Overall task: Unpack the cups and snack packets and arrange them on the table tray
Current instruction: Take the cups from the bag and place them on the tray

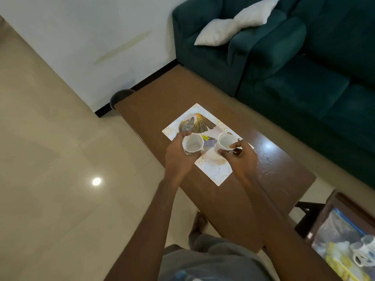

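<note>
**White cups held over the tray**

White and empty, the left cup sits in the left hand, fingers wrapped round its wall. The right hand grips the right cup, thumb on the rim. Both hover over the patterned tray on the brown table.

White cups, gold-fanned white tray, teal sofa.

Glossy beige tile floor, white wall, teal sofa with white cushions, brown table.
</note>
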